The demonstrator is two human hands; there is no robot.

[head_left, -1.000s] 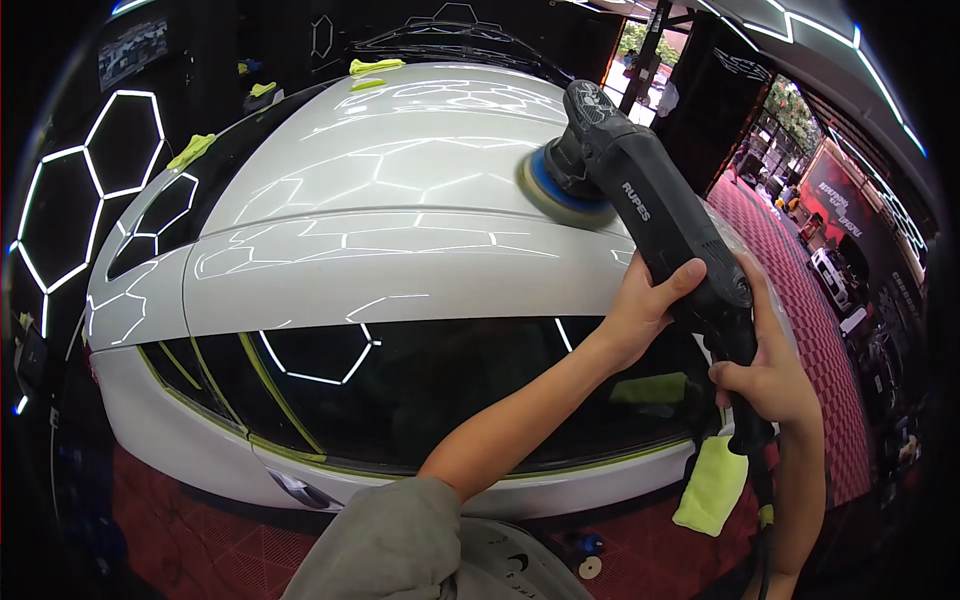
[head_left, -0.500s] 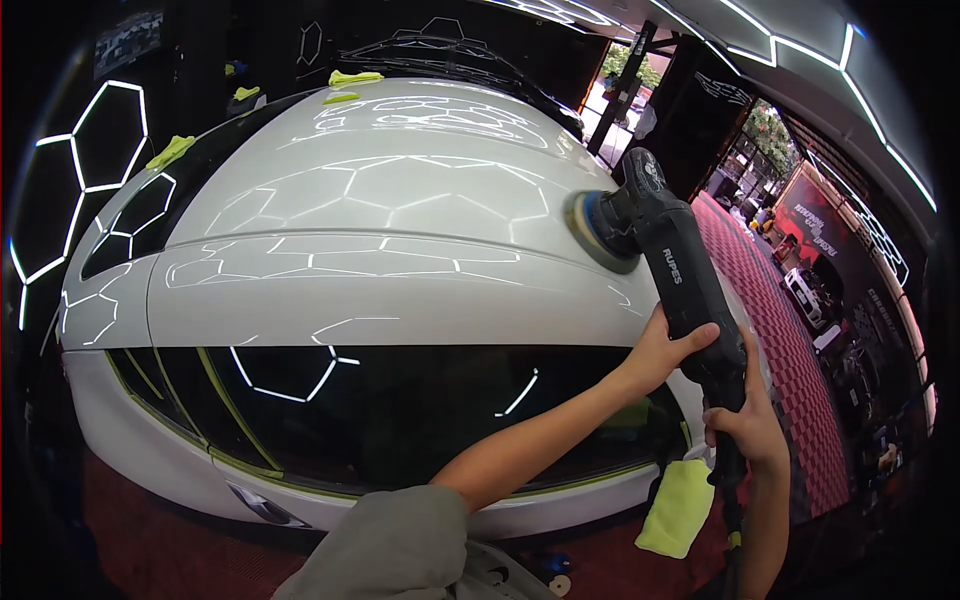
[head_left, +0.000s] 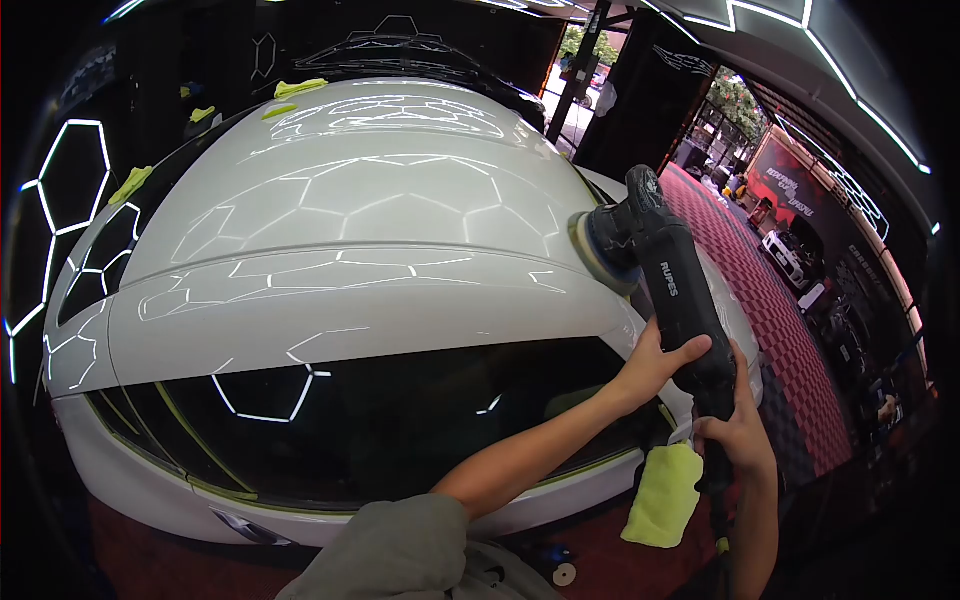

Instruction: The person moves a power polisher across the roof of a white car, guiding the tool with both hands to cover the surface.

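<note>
A black polisher (head_left: 672,275) marked RUPES is held in both of my hands. My left hand (head_left: 658,368) wraps round the middle of its body, thumb over the top. Farther back, my right hand (head_left: 742,430) grips the rear handle, where the cord runs down. Its round pad (head_left: 600,250) is tilted on edge against the right end of the white car roof (head_left: 390,215). A yellow-green cloth (head_left: 663,495) hangs at the car's side just below my right hand.
Below the roof is a dark side window (head_left: 420,410) edged with green tape. More yellow-green cloths (head_left: 300,88) lie along the roof's far side. Red checkered flooring (head_left: 745,270) and a parked white car (head_left: 783,258) are to the right. A small disc (head_left: 564,575) lies low down.
The view has shifted, and the car sits farther left in it. The polisher has moved along the roof toward its right end, with both hands keeping their grip.
</note>
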